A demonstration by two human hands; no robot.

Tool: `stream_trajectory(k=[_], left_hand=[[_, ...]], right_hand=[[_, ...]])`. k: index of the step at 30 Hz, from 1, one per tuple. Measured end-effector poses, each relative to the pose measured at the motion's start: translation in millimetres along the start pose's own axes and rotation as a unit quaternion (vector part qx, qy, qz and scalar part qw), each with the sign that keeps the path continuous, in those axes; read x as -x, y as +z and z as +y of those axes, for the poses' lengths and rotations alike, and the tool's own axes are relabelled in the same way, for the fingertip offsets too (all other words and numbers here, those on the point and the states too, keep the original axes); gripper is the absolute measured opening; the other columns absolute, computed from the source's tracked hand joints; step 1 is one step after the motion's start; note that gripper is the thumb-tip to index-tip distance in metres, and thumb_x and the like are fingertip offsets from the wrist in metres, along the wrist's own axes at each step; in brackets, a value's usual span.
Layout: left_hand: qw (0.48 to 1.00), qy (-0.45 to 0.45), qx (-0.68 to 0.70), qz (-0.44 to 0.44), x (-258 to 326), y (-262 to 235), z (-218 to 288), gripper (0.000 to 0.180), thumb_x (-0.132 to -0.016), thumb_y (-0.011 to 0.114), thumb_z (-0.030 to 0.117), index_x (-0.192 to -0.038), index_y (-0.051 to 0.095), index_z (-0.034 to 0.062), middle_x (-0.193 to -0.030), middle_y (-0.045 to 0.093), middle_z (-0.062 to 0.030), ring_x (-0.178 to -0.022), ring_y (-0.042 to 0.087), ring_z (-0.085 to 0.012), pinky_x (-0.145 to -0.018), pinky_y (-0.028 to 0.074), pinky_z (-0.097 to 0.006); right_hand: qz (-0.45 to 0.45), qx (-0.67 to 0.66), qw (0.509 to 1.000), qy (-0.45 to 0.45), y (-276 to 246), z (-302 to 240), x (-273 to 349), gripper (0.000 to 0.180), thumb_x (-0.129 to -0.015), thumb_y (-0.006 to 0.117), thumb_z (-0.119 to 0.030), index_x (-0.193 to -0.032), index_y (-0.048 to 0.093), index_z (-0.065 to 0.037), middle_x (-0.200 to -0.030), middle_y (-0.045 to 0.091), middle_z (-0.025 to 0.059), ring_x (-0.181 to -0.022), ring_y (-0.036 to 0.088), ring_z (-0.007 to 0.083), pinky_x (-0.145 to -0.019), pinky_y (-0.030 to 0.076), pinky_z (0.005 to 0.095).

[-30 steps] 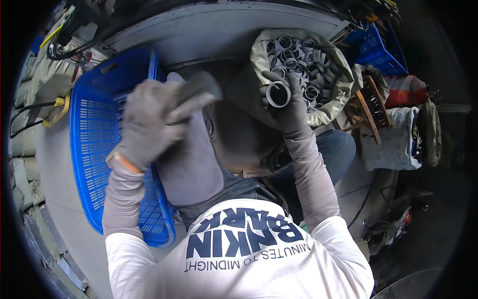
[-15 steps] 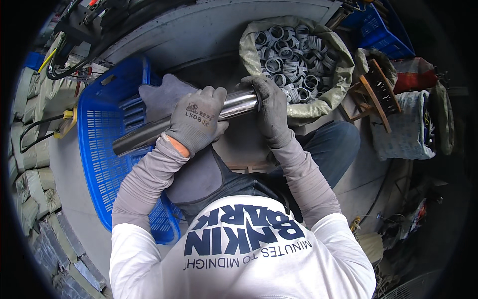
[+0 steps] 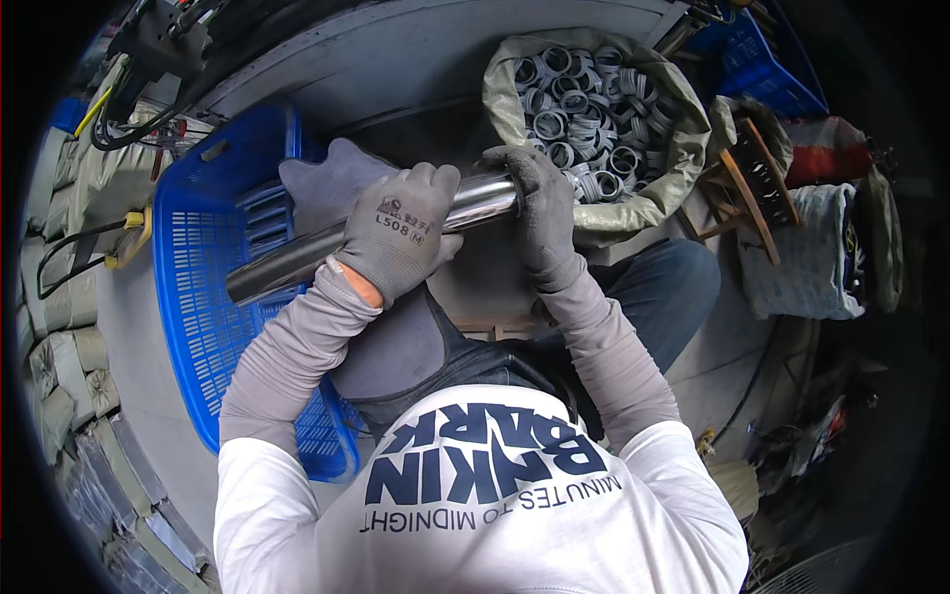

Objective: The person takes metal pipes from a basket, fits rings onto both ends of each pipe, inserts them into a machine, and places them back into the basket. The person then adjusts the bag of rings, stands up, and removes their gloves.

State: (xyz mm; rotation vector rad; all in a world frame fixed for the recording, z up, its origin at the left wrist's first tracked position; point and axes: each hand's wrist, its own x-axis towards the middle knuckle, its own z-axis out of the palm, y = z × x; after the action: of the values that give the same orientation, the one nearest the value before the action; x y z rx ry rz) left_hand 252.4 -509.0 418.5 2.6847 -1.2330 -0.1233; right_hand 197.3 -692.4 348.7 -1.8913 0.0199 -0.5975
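A shiny metal tube (image 3: 297,259) lies slanted across my lap, its left end over a blue plastic basket (image 3: 188,391) and its right end raised. Wrapped round the tube's middle is my left hand (image 3: 400,230) in a grey work glove. My right hand (image 3: 540,213), gloved the same way, closes over the right end and covers it. Whether a ring sits on that end is hidden by the fingers. Under the tube, a grey pad (image 3: 391,351) covers my thigh. Several more tubes (image 3: 265,213) lie inside the basket.
Beyond my right hand stands an open woven sack (image 3: 623,223) full of grey rings (image 3: 584,114). Farther right are a small wooden stool (image 3: 749,188), a pale sack (image 3: 797,257) and a blue crate (image 3: 757,64). Wrapped bundles (image 3: 74,287) are stacked along the left.
Both hands keep their hold on the tube, which has shifted only very slightly. The whole view has moved a little; nothing has been let go.
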Motion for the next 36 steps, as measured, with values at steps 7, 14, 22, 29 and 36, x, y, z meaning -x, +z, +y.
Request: stream_trajectory(k=[7,14,22,29,36], left_hand=[[0.999,-0.003,-0.043,-0.022,-1.8,1.0,4.9,0.052,-0.068,0.085,0.024,-0.108,0.056,0.0064,-0.095,0.064,-0.0116,-0.091,0.068,-0.0294,-0.079,0.056,-0.041],[0.966,0.176,-0.008,0.191,-0.5,-16.2,22.8,0.067,-0.072,0.087,0.029,-0.126,0.059,0.0011,-0.112,0.067,-0.0194,-0.099,0.068,-0.0344,-0.089,0.056,-0.042],[0.831,0.049,0.464,0.304,28.8,29.2,-74.8,0.056,-0.096,0.069,0.004,-0.149,0.05,0.0013,-0.144,0.061,-0.0166,-0.134,0.057,-0.0309,-0.117,0.041,-0.045],[0.853,0.171,0.29,0.398,-18.6,-104.1,-68.9,0.045,-0.106,0.048,0.006,-0.151,0.049,-0.0031,-0.152,0.053,-0.0226,-0.141,0.053,-0.0304,-0.121,0.04,-0.045],[0.99,-0.047,0.011,0.136,0.3,-89.7,-6.2,0.051,-0.075,0.082,0.015,-0.121,0.061,0.0064,-0.097,0.063,-0.0135,-0.086,0.067,-0.0304,-0.074,0.052,-0.042]], right_hand=[[0.042,-0.094,0.985,0.135,17.1,-2.3,5.9,0.024,-0.102,0.054,-0.013,-0.106,0.071,0.002,-0.097,0.071,0.0125,-0.089,0.068,0.021,-0.083,0.053,0.0323],[0.006,0.111,0.994,-0.022,3.3,35.1,6.7,0.018,-0.093,0.06,-0.007,-0.106,0.071,-0.001,-0.101,0.072,0.018,-0.097,0.069,0.0349,-0.09,0.055,0.0402],[0.106,-0.206,0.964,0.13,-45.9,38.8,-21.3,0.038,-0.107,0.054,-0.035,-0.119,0.067,-0.002,-0.104,0.073,0.0084,-0.096,0.072,0.0202,-0.086,0.06,0.0324],[-0.049,0.35,0.935,0.025,-77.3,137.2,-69.9,0.05,-0.103,0.061,-0.041,-0.14,0.06,-0.007,-0.135,0.064,0.0195,-0.121,0.065,0.033,-0.099,0.055,0.0425],[-0.158,0.582,0.743,0.29,-133.1,227.5,-56.7,0.051,-0.088,0.074,-0.031,-0.136,0.064,-0.016,-0.138,0.059,0.0138,-0.132,0.057,0.0355,-0.1,0.054,0.0507]])
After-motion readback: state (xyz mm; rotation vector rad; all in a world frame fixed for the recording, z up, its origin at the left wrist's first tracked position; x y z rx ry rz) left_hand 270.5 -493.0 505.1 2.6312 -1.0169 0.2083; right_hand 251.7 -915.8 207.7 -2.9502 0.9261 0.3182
